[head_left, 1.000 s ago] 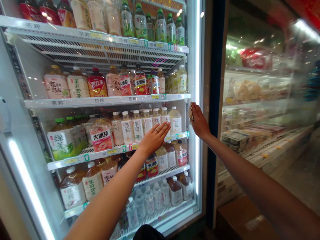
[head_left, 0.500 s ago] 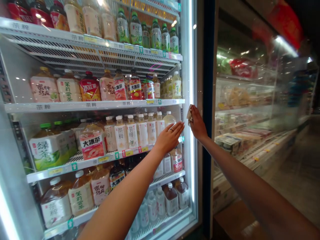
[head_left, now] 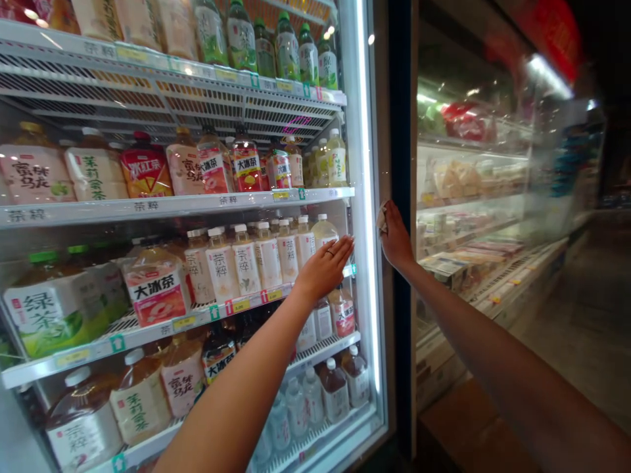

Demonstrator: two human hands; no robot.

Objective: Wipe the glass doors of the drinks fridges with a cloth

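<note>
Left hand: The left hand [head_left: 324,269] is held open and flat, with the fingers extended and slightly spread, and is placed against the glass door [head_left: 369,197] of a lit drinks cooler. Nothing is held by it. A ring [head_left: 330,252] is worn on one finger.

Right hand: The right hand [head_left: 397,236] is partly closed, and a crumpled white cloth [head_left: 382,218] is held in its fingers. Whether it is fabric or paper cannot be told.

Cloth: The white cloth is pressed to the right edge of the door, at mid-height in the frame, just beside the cooler's bright light strip.

Shelves: White shelves [head_left: 167,207] are seen behind the glass, across the left of the frame, and are stocked with rows of bottled drinks.

Nearest goods: Bottles labelled 茶粹 [head_left: 245,266] are seen just behind the left hand, with a bottle labelled 大冰茶 [head_left: 156,289] further left.

Right of frame: A blurred refrigerated display case [head_left: 468,177] filled with packaged food is seen beyond the door, and a red banner [head_left: 557,39] is hung above it.
</note>
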